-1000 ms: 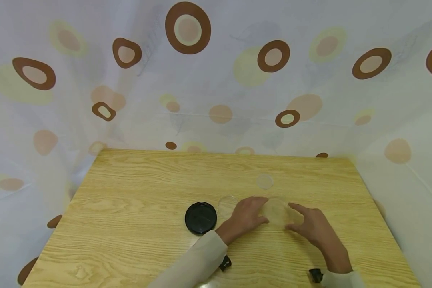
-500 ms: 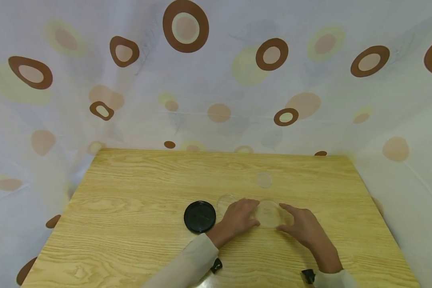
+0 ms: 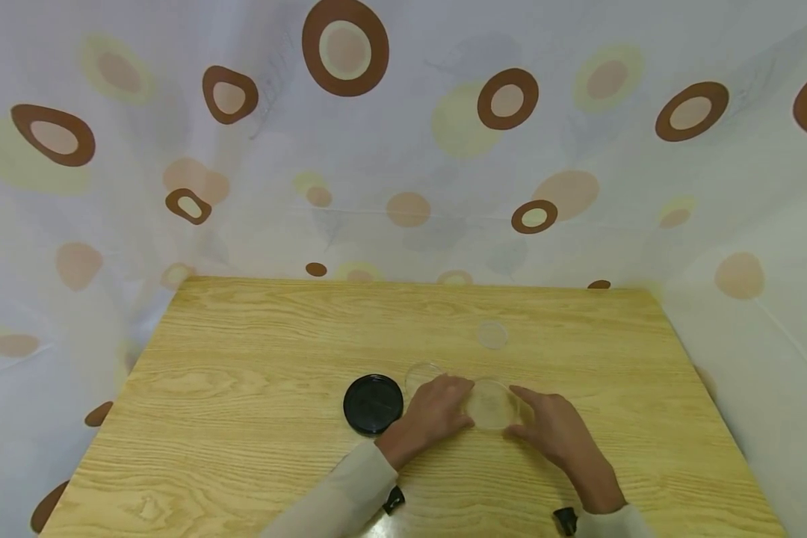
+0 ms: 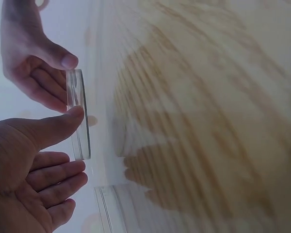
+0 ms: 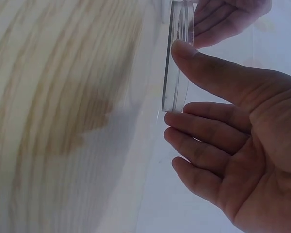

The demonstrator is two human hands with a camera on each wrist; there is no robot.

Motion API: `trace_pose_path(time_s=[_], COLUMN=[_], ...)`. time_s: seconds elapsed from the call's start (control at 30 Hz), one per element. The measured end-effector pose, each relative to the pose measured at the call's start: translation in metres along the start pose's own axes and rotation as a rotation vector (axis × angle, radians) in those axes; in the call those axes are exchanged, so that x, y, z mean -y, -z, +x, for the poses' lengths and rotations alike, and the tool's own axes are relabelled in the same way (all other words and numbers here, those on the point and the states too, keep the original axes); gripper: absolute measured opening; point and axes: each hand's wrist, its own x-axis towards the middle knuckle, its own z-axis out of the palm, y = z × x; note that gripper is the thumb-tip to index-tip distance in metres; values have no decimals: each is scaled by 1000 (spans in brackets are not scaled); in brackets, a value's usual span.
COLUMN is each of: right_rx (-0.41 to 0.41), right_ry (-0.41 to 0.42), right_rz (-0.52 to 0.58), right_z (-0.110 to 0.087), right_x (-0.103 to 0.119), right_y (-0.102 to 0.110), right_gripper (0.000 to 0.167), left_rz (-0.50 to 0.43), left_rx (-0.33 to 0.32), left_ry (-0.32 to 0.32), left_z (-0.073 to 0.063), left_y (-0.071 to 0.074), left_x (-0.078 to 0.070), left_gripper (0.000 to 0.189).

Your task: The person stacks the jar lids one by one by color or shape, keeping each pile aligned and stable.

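Observation:
Between my two hands is a clear, shallow round petri dish (image 3: 491,404), held level; both wrist views show it edge-on, close over the table. My left hand (image 3: 432,412) pinches its left rim with thumb and fingertips, the thumb (image 4: 63,127) lying across the side wall. Opposite, my right hand (image 3: 553,427) grips the right rim, its thumb (image 5: 203,63) on the wall and the other fingers spread below. Partly hidden behind my left hand lies another clear round dish (image 3: 420,373). A black round shallow dish (image 3: 373,405) sits just left of that one.
A smaller clear disc (image 3: 493,335) lies farther back on the wood-grain table (image 3: 242,336). A white patterned curtain (image 3: 403,172) hangs behind the table and along both sides. Black wrist-worn pieces (image 3: 565,520) show near the cuffs.
Both hands have moved left and slightly nearer with the clear petri dish between them. The black dish, the other clear dish and the small disc stay in place.

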Motion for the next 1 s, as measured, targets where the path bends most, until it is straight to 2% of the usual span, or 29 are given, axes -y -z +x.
trace_pose_path(time_s=[0.1, 0.43, 0.6, 1.0], right_rx=[5, 27, 34, 39], right_ry=[-4, -7, -11, 1], right_rz=[-9, -44, -64, -111], right_z=[0, 3, 4, 5], right_x=[2, 6, 7, 8], right_y=[-2, -10, -12, -17], right_gripper=[66, 66, 65, 59], left_rz=[14, 105, 109, 134], left_rx=[-10, 8, 23, -2], left_ry=[-21, -25, -15, -33], left_z=[-2, -5, -5, -5], left_y=[0, 0, -2, -5], left_x=[2, 3, 2, 2], left_gripper=[48, 44, 44, 42])
